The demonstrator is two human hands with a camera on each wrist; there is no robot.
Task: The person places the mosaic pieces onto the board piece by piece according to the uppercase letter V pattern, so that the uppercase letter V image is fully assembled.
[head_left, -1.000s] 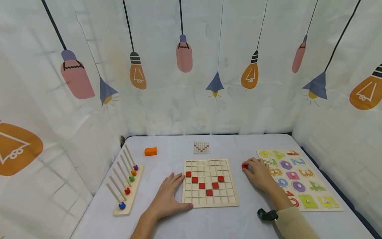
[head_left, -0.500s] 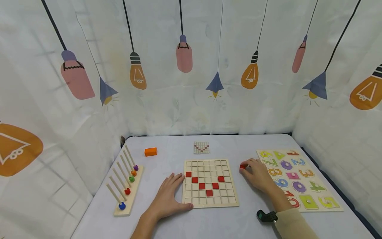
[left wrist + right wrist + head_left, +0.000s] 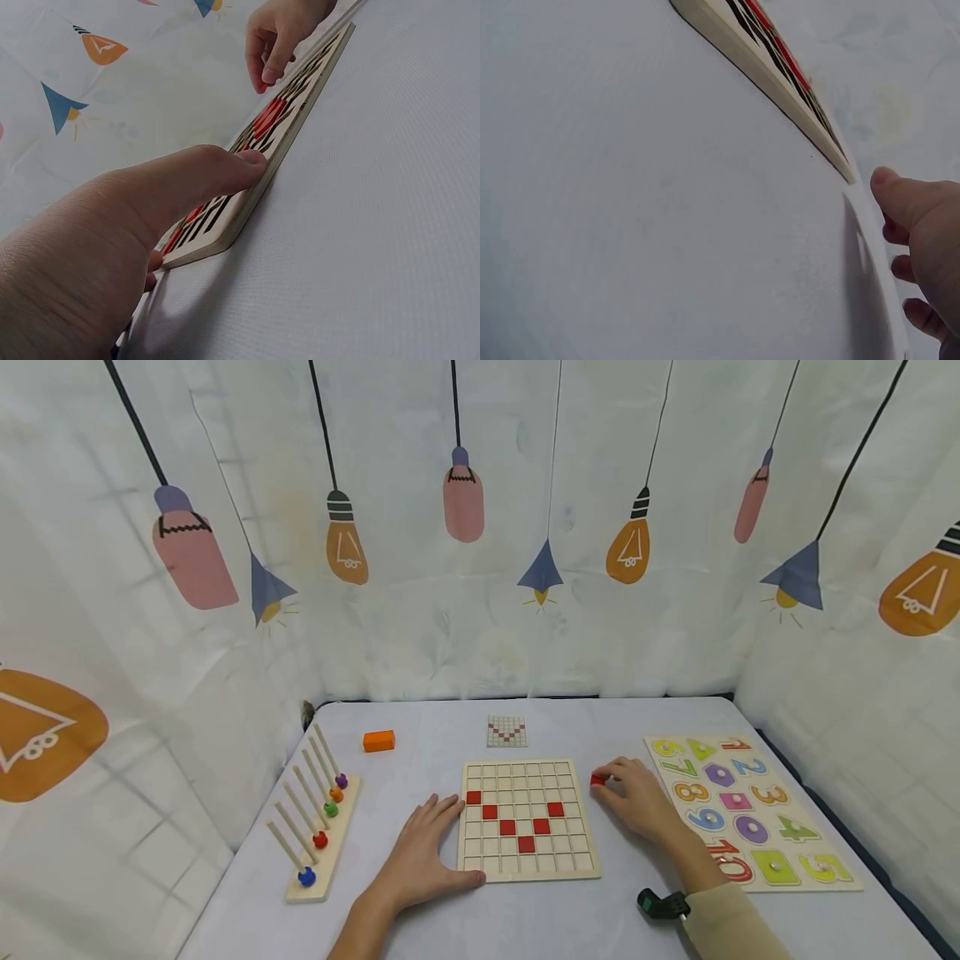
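Note:
A pale wooden grid board [image 3: 555, 863] lies flat, with several red square tiles [image 3: 526, 843] set in its cells in a V-like line. My left hand [image 3: 420, 864] is spread along the board's left side, with the thumb [image 3: 251, 171] resting on its near edge and the other fingertips by the left rim. My right hand [image 3: 637, 793] is just right of the board and pinches a small red tile [image 3: 597, 780] between thumb and fingers. In the right wrist view the right hand's thumb [image 3: 900, 195] largely hides that tile.
Behind the board lies a small pattern card [image 3: 506, 731]. An orange block [image 3: 378, 741] sits at the back left. A peg stand [image 3: 345, 814] with coloured beads is at left, and a number puzzle board [image 3: 813, 860] at right. A black device [image 3: 663, 904] is at the right cuff.
My right hand has moved left towards the board with the red tile in its fingers. The left hand and the board stay as they were.

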